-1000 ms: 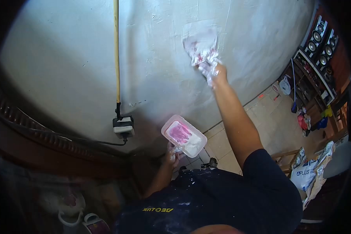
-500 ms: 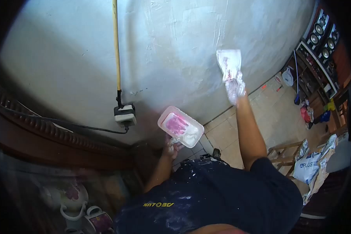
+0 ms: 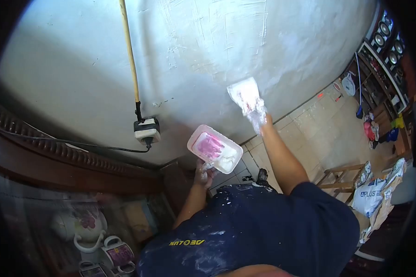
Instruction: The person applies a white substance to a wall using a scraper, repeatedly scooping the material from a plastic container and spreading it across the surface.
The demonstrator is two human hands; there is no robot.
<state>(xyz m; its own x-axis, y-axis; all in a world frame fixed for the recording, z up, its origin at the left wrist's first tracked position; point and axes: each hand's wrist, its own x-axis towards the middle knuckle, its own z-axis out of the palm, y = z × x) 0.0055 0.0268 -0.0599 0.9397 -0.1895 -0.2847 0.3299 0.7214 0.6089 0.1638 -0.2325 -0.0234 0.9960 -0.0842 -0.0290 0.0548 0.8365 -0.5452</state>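
Note:
My left hand [image 3: 204, 174] grips a pale rectangular tub [image 3: 215, 149] from below and its near side; white paste and pink stains show inside. My right hand [image 3: 256, 119], coated in white, is wrapped round the handle of a wide, white-smeared scraper [image 3: 246, 93]. The blade lies over the grey-white plastered wall [image 3: 194, 55], up and to the right of the tub. Whether the blade touches the wall cannot be made out.
A socket box [image 3: 147, 130] hangs on the wall under a yellow conduit [image 3: 130, 55], its cable running left. Dark carved furniture [image 3: 78, 159] is at left, with mugs [image 3: 118, 254] below. A wooden stool [image 3: 339, 177] and an APLUS bag [image 3: 369, 198] stand right, on floor tiles [image 3: 309, 134].
My right hand and the scraper have moved left and down, closer to the tub. The camera view has shifted slightly, while my left hand keeps the tub in nearly the same place.

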